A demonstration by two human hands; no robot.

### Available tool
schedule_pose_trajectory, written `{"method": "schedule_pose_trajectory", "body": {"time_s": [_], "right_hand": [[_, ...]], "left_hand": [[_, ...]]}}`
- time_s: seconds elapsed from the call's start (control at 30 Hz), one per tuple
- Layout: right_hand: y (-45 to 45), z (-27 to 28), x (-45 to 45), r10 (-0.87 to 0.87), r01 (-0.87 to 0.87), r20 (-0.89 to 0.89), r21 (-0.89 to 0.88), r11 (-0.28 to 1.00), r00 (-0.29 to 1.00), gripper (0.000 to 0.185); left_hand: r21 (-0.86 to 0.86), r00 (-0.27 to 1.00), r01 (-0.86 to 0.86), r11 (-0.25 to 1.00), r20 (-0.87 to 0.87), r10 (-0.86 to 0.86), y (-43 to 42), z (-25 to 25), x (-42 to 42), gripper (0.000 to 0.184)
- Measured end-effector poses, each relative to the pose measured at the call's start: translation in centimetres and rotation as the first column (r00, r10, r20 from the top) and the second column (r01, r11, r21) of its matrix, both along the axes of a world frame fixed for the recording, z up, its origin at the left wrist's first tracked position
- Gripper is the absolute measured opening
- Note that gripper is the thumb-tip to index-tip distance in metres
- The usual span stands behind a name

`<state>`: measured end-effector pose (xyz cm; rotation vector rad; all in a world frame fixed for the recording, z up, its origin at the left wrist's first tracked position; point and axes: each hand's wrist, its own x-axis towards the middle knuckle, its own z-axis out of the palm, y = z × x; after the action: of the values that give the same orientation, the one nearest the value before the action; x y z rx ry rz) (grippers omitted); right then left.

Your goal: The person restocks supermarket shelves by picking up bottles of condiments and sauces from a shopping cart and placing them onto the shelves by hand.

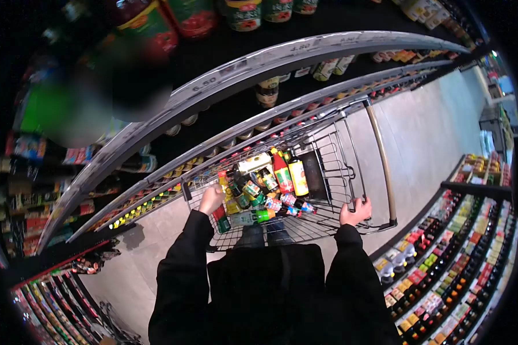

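A wire shopping cart (328, 221) stands in front of me, with several bottles lying in it. My left hand (212, 199) is closed at the cart's left end, just above a dark green bottle with a red label (221, 219); what its fingers hold is hidden. On the right, my right hand (355, 212) is wrapped round the cart's wire frame. Between the hands lie a red bottle (282, 172), a yellow-labelled bottle (299, 177) and a bottle with a green cap (252, 217).
A long shelf with price strips (259, 60) crosses above the cart, holding jars and tubs (243, 14). At lower right stands another shelf of bottles (443, 270). The cart's handle bar (381, 155) is on the right, over the pale floor (426, 126).
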<state>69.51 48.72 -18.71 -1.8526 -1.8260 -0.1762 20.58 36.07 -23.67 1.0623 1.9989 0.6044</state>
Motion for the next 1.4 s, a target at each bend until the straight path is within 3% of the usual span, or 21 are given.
{"method": "schedule_pose_trajectory", "body": {"time_s": [0.03,0.07,0.1,0.17,0.3,0.43,0.5,0.53,0.57,0.7,0.77,0.93,1.0,1.03,1.07,1.1,1.17,1.2,1.23,1.3,1.4], "right_hand": [[0.0,0.1,0.0,0.010,-0.010,-0.009,-0.007,1.000,1.000,0.027],[0.0,0.1,0.0,0.009,-0.009,-0.011,-0.013,1.000,1.000,0.028],[0.0,0.2,-0.1,-0.012,0.012,-0.002,-0.018,1.000,1.000,0.028],[-0.1,0.3,-0.3,-0.007,0.006,-0.043,-0.024,1.000,0.999,0.029],[-0.2,0.4,-0.6,-0.018,0.018,-0.025,-0.005,1.000,1.000,0.030],[-0.1,0.9,-0.7,-0.028,0.027,-0.026,-0.037,0.999,0.999,0.033],[-0.1,1.1,-0.8,-0.032,0.032,-0.015,-0.034,0.999,0.999,0.034],[0.0,1.2,-0.8,-0.028,0.027,-0.013,-0.036,0.999,1.000,0.033],[-0.1,1.2,-0.9,-0.022,0.021,-0.012,-0.036,0.999,1.000,0.033],[0.0,1.4,-1.0,-0.015,0.014,-0.036,-0.029,0.999,0.999,0.032],[0.1,1.2,-0.9,-0.017,0.016,-0.041,-0.028,0.999,0.999,0.032],[-0.1,0.9,-0.7,-0.041,0.037,-0.054,-0.063,0.997,0.998,0.033],[-0.2,0.9,-0.7,-0.036,0.033,-0.054,-0.050,0.998,0.998,0.032],[-0.1,0.9,-0.6,-0.034,0.031,-0.058,-0.046,0.998,0.998,0.031],[-0.1,0.9,-0.7,-0.044,0.041,-0.053,-0.053,0.998,0.998,0.031],[-0.1,0.8,-0.5,-0.028,0.026,-0.061,-0.032,0.999,0.998,0.030],[-0.2,0.9,-0.3,-0.030,0.027,-0.053,-0.070,0.997,0.998,0.036],[-0.2,0.9,-0.3,-0.028,0.023,-0.064,-0.077,0.997,0.998,0.034],[-0.2,1.1,-0.2,-0.025,0.019,-0.078,-0.085,0.996,0.997,0.032],[-0.3,1.0,0.0,-0.014,0.009,-0.064,-0.080,0.997,0.998,0.032],[-0.4,0.7,0.3,-0.003,-0.005,-0.080,-0.107,0.994,0.997,0.034]], "left_hand": [[-0.015,0.997,-0.042,0.999,0.064,0.043,-0.4,-4.7,-0.2,0.016],[-0.050,0.923,-0.160,0.986,0.347,0.167,1.6,-1.4,1.4,0.021],[-0.126,0.868,-0.280,0.952,0.390,0.307,2.3,-3.3,2.0,0.044],[-0.090,0.715,-0.478,0.874,0.538,0.447,4.0,-6.0,2.9,0.051],[-0.367,0.722,-0.462,0.807,0.373,0.583,6.6,-12.7,1.0,0.052],[-0.378,0.730,-0.429,0.820,0.390,0.561,6.8,-19.1,-0.1,0.042],[0.063,0.939,-0.264,0.963,0.244,0.241,6.1,-21.7,-0.1,0.042],[0.088,0.845,-0.355,0.931,0.457,0.279,5.8,-22.4,-0.2,0.041],[0.085,0.846,-0.350,0.933,0.456,0.276,5.7,-22.0,-0.1,0.041],[0.114,0.919,-0.238,0.964,0.347,0.186,5.7,-18.7,0.2,0.035],[-0.123,0.844,-0.271,0.955,0.446,0.297,6.4,-13.6,1.3,0.032],[-0.013,0.804,-0.369,0.929,0.498,0.326,7.4,-9.3,4.8,0.026],[0.243,0.972,-0.224,0.944,0.125,0.199,6.8,-10.3,6.4,0.031],[0.373,0.978,-0.121,0.920,-0.114,0.175,6.7,-10.7,7.1,0.034],[0.146,0.986,-0.165,0.975,-0.008,0.168,6.8,-8.2,7.6,0.041],[0.176,0.989,-0.092,0.980,-0.097,0.111,6.8,-5.4,8.3,0.037],[0.271,0.997,-0.044,0.962,-0.054,0.060,6.5,-0.5,8.9,0.031],[0.338,0.986,0.009,0.941,-0.158,0.048,6.2,2.7,9.6,0.024],[0.277,0.984,0.075,0.958,-0.174,-0.027,6.2,5.9,9.7,0.019],[0.364,0.982,0.133,0.922,-0.174,-0.073,5.4,10.9,10.7,0.016],[0.406,0.920,0.266,0.875,-0.379,-0.104,4.3,17.6,11.7,0.019]]}}
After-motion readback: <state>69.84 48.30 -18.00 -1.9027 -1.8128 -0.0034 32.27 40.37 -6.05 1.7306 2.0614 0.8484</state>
